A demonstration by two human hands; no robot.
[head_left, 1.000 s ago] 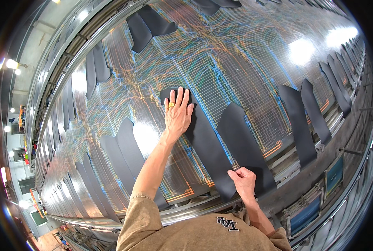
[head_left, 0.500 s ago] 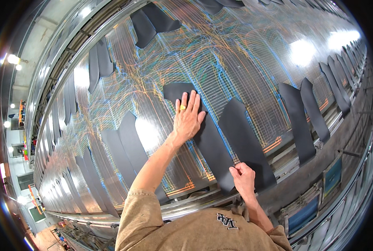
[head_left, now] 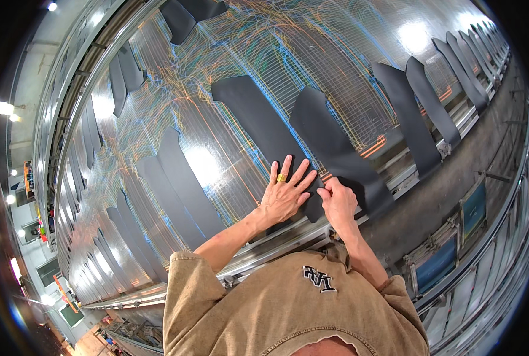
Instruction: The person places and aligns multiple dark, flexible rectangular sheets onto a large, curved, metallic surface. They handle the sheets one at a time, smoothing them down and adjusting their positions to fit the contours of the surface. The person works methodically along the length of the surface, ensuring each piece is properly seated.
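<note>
On a dark panel (head_left: 255,118) at frame centre, resting the left hand (head_left: 285,194) with fingers splayed, grasping nothing; at that panel's lower-right edge, clenching the right hand (head_left: 340,203), impossible to tell around what; rightward, showing another strip (head_left: 334,139) on a line-marked table (head_left: 359,65).

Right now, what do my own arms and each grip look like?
Your shirt is tan with a faded look. Below its short, loose sleeves both forearms are bare, with no watch showing. Your left grip is ungloved, with a yellow ring on one finger. Your right grip is ungloved too, no ring visible.
</note>
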